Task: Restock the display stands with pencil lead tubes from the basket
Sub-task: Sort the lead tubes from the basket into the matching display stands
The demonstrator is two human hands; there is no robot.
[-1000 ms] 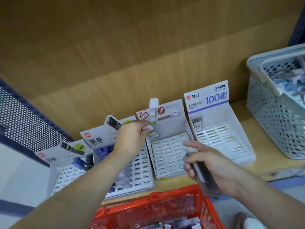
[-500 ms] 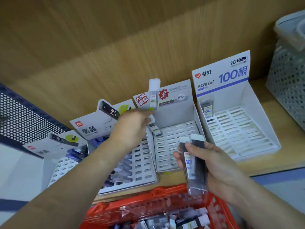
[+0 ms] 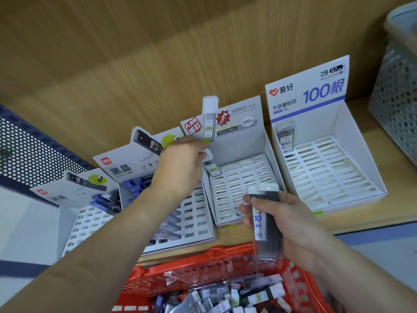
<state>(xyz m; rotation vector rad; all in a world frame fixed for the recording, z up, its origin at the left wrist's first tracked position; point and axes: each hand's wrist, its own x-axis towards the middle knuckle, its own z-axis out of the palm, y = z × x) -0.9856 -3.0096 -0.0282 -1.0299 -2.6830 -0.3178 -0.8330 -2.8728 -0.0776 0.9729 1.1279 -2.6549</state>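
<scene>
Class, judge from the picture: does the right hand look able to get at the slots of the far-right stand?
Probably yes. The right hand, holding tubes, sits just in front and left of that stand. Its front slots look empty, and nothing stands between hand and stand.

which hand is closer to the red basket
Right. The right hand, gripping tubes, is just over the red basket at its rim. The left hand is farther off, up at the back of the middle stand, pinching one tube.
</scene>
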